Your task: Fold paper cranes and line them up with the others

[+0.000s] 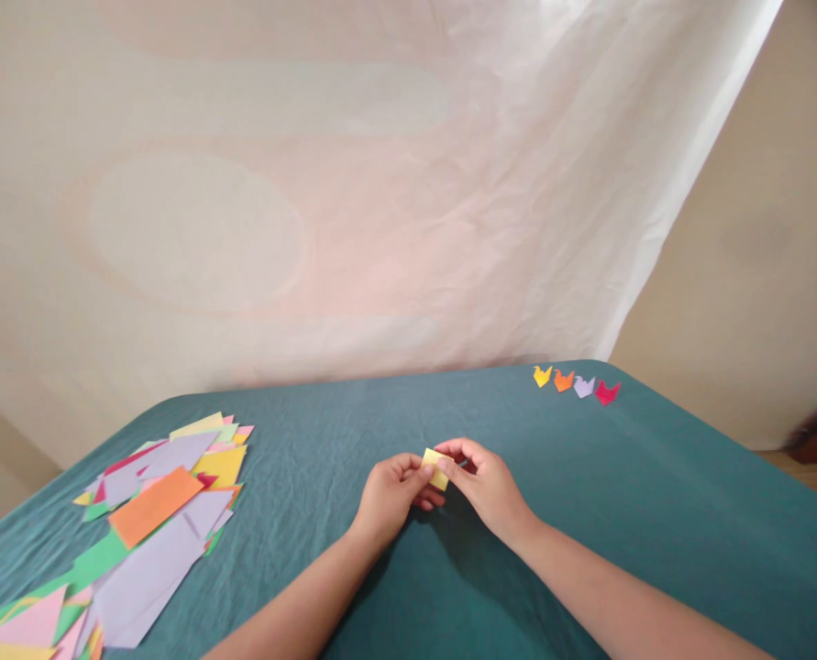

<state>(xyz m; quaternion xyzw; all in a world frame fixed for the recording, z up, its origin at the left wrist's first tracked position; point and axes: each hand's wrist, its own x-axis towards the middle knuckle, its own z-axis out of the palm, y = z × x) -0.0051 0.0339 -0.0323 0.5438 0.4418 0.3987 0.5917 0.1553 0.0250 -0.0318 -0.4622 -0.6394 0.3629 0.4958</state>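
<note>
A small folded piece of pale yellow paper (pixel 436 469) is held up between both hands, just above the green tablecloth (pixel 312 440). My left hand (pixel 395 490) pinches its left side, thumb on the front face and fingers behind. From the other side, my right hand (pixel 485 481) grips the right edge and upper corner between thumb and fingers. Creases in the paper are too small to make out. At the far right of the table stand or lie folded paper birds in a row: yellow (pixel 542 377), orange (pixel 563 381), lilac (pixel 584 387) and crimson (pixel 607 393).
Loose coloured sheets spread in a pile over the table's left side, with an orange sheet (pixel 155 506) and a lilac sheet (pixel 148 582) on top. A pale cloth curtain (pixel 353 220) hangs behind the table's far edge.
</note>
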